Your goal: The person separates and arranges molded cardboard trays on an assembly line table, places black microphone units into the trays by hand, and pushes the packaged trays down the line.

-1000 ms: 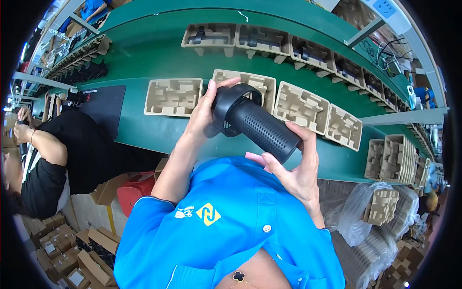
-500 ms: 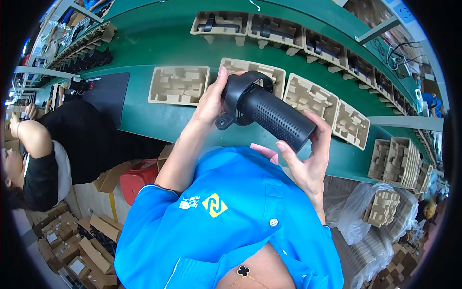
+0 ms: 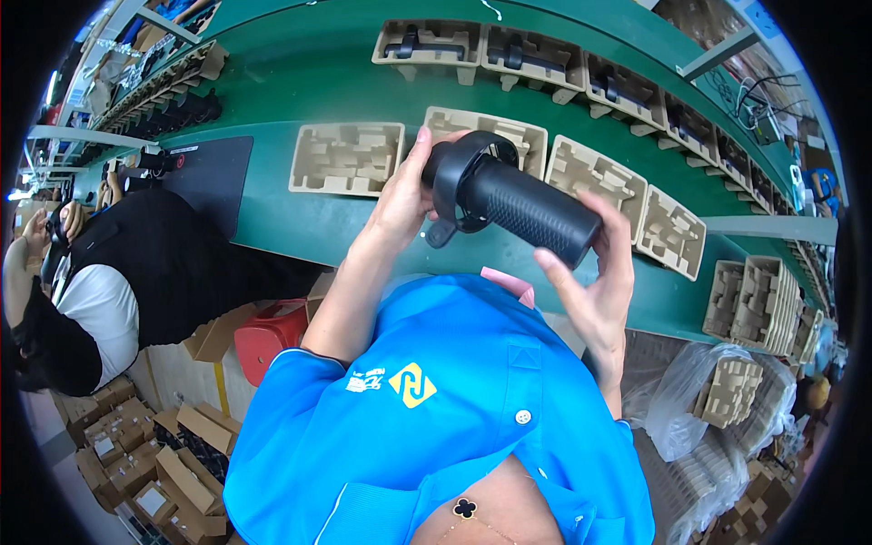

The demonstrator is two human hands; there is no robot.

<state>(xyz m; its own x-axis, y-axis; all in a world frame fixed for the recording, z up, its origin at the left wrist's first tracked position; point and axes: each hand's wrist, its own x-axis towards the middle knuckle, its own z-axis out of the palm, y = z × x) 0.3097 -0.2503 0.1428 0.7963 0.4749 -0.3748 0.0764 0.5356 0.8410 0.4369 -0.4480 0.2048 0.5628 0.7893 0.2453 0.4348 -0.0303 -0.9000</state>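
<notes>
Between my two hands is a black cylindrical device point(image 3: 531, 211) with a perforated barrel, a wide ring-shaped collar and a small tab below the collar. It is tilted, its barrel end lower and to the right. My left hand point(image 3: 406, 195) grips the collar end; some of its fingers are hidden behind the device. My right hand point(image 3: 595, 282) closes on the free end of the barrel, thumb beneath and fingers on the far side. Behind the device, pulp trays with moulded hollows, one of them a tray point(image 3: 347, 160) at the left, lie on the green table point(image 3: 300, 222).
On a raised shelf at the back, pulp trays point(image 3: 427, 56) hold black parts. Stacked trays point(image 3: 758, 304) stand at the right. A black mat point(image 3: 213, 182) lies at the left, where a co-worker point(image 3: 100, 304) works. A red stool point(image 3: 263, 341) and cardboard boxes point(image 3: 186, 481) are below.
The device has turned slightly in my hands, so its collar and tab show at another angle. The co-worker at the left has shifted, hands raised around a dark object.
</notes>
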